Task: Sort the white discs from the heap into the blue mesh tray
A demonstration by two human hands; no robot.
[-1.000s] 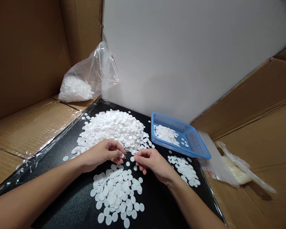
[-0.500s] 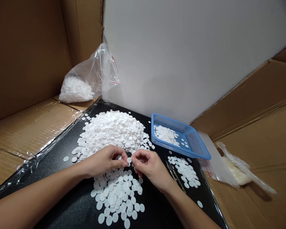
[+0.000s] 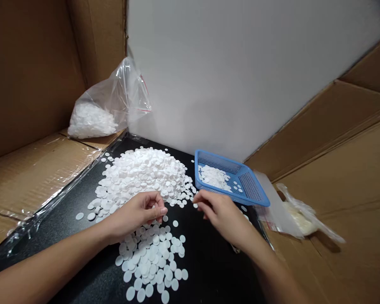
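My left hand (image 3: pixel 142 213) is closed, thumb against fingers, above the gap between two heaps of small white discs. Whether anything sits in that pinch I cannot make out. To the right, my right hand (image 3: pixel 221 213) is bent at the fingers, with a white disc (image 3: pixel 195 205) at its fingertips. Behind both hands rises the big pile of white discs (image 3: pixel 148 169). Nearer me lies a flatter spread of discs (image 3: pixel 150 261). My right forearm hides most of another group of discs and a metal tool (image 3: pixel 235 249).
A blue plastic basket (image 3: pixel 255 198) holding some discs stands at the back right. Clear bags lie at the sides: one bag with white pieces (image 3: pixel 93 120) left, another bag (image 3: pixel 304 217) right. Cardboard and a pale wall (image 3: pixel 234 76) surround the black table (image 3: pixel 205 261).
My right hand has parted from my left and moved right, toward the basket, with a disc at its fingertips. My left hand has stayed close to its place. The whole view has shifted slightly.
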